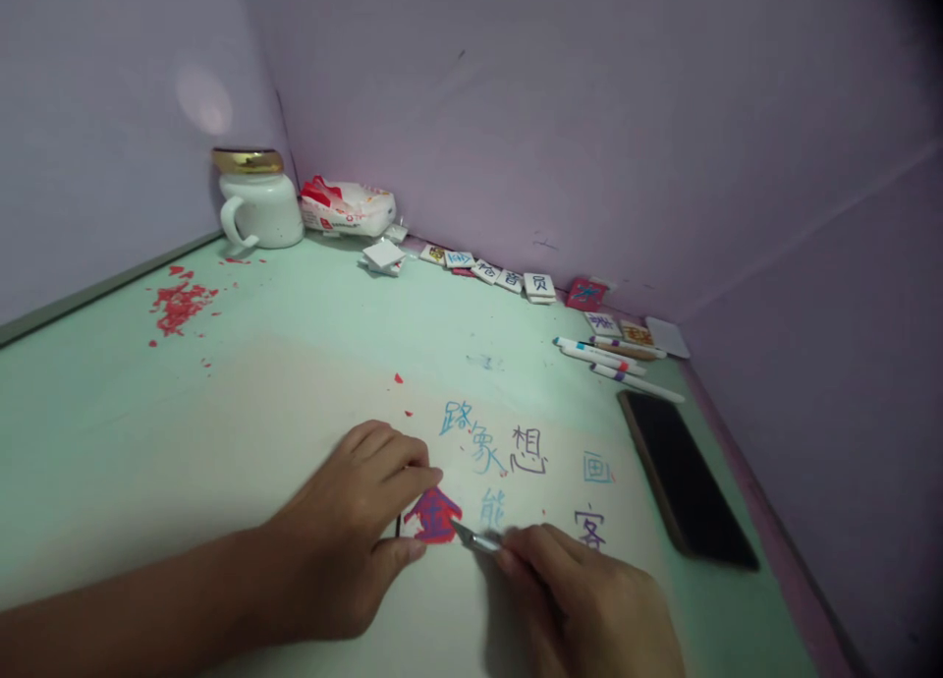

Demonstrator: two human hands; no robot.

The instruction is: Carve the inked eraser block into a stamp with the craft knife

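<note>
Your left hand (360, 521) is half curled, its thumb and forefinger set a little apart, steadying the red-and-purple tile (434, 517) by its left end, near the middle of the worktop (133, 423). Your right hand (589, 599) is closed around a craft knife (477, 538), whose blade tip is at the tile's right edge. Just beyond and to the right of the tile, handwritten characters (528, 450) in blue and purple mark the surface. At right lies a dark phone (687, 481), with several pens (600, 356) on its far side. A row of small character tiles (510, 280) runs along the far wall. Far left, red shavings (181, 306) lie in a loose heap, nearer than the white mug (269, 211) and the soft packet (352, 209) beside it.
</note>
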